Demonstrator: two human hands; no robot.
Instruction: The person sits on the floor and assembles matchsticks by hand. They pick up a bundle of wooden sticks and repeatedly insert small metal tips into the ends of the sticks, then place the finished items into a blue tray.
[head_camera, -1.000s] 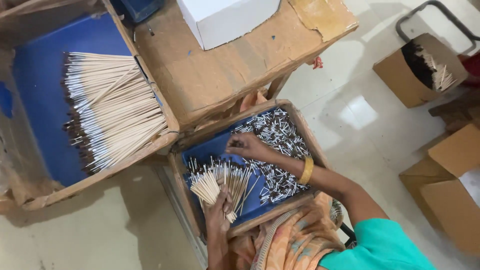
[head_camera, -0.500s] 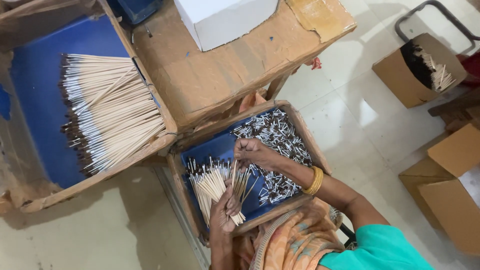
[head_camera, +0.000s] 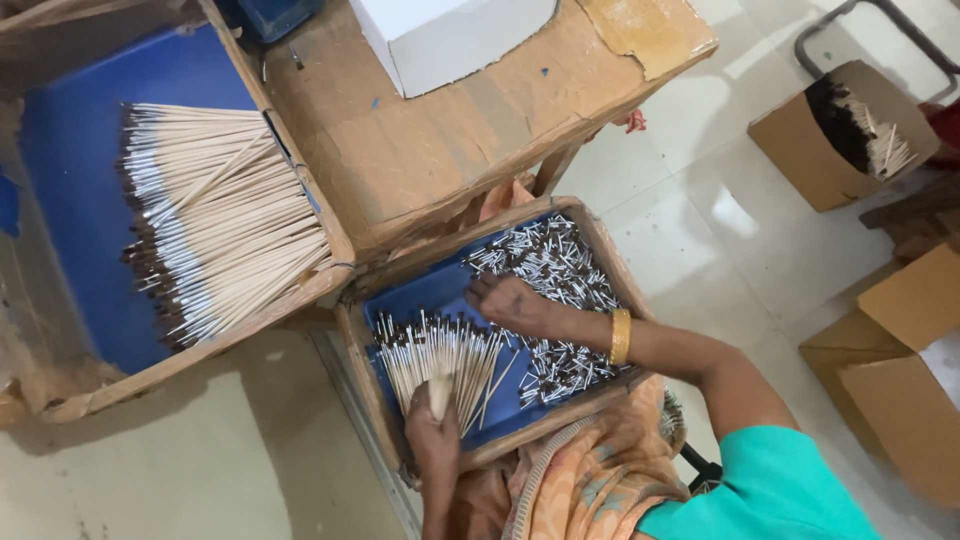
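Note:
My left hand (head_camera: 436, 432) grips a fanned bundle of thin pale sticks with dark tips (head_camera: 437, 352), held over the blue-lined wooden tray (head_camera: 372, 345) on my lap. My right hand (head_camera: 512, 302), with a gold bangle at the wrist, rests knuckles up on the heap of small silver-and-dark pieces (head_camera: 560, 275) in the right half of that tray. Its fingers curl down into the heap, and what they hold is hidden. One loose stick (head_camera: 497, 384) lies slanted between the bundle and the heap.
A larger blue-lined tray (head_camera: 75, 190) at left holds a big stack of finished sticks (head_camera: 215, 220). A cardboard-topped table (head_camera: 450, 140) with a white box (head_camera: 450, 35) stands ahead. Cardboard boxes (head_camera: 830, 140) sit on the tiled floor at right.
My right hand went from the heap to the bundle with a stick, then came back onto the heap. My left hand kept its hold on the bundle.

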